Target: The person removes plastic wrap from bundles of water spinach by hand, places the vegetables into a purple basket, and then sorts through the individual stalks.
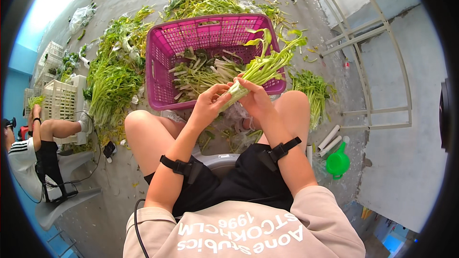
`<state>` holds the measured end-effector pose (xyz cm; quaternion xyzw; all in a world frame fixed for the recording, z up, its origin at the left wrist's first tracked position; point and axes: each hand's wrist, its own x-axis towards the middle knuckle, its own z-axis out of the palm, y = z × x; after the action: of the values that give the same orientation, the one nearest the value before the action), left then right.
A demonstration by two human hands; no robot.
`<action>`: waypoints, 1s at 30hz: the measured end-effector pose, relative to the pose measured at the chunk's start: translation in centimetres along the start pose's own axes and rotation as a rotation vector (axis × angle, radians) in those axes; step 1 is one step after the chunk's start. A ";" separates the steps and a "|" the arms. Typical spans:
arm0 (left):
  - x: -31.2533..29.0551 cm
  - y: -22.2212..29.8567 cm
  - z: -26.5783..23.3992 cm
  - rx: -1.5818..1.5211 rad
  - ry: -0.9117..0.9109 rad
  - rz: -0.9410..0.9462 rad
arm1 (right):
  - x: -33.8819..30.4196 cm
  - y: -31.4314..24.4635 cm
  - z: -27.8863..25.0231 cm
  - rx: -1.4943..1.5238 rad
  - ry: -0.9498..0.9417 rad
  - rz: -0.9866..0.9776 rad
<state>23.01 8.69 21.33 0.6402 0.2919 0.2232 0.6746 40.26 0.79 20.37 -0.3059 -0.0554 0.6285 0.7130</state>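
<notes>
A bunch of leafy green vegetables is held in front of me, its leafy ends pointing away to the right. My left hand is closed round the pale stem end. Higher on the stems my right hand grips the same bunch, thumb on top. Something shiny, perhaps clear film, lies round the stems; I cannot make it out surely. Beneath and beyond the bunch stands a magenta plastic crate, holding loose greens with pale stems.
Heaps of greens lie left of the crate, behind it and right of it. A green plastic scoop and white tubes lie by my right knee. A metal frame stands right. Another person sits at far left near white crates.
</notes>
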 end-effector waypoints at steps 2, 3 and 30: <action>0.1 -0.1 0.2 0.158 0.086 0.161 | 0.1 0.2 0.6 -0.026 0.038 -0.014; 0.1 -0.2 0.1 0.317 0.167 0.322 | 0.0 0.2 0.9 0.017 0.043 -0.040; -0.1 2.4 -1.3 0.404 0.252 0.369 | 0.1 -0.9 0.6 -0.116 0.003 -0.147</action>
<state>22.24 9.80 23.70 0.7711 0.2903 0.3572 0.4399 40.72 1.07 21.31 -0.3427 -0.1128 0.5698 0.7383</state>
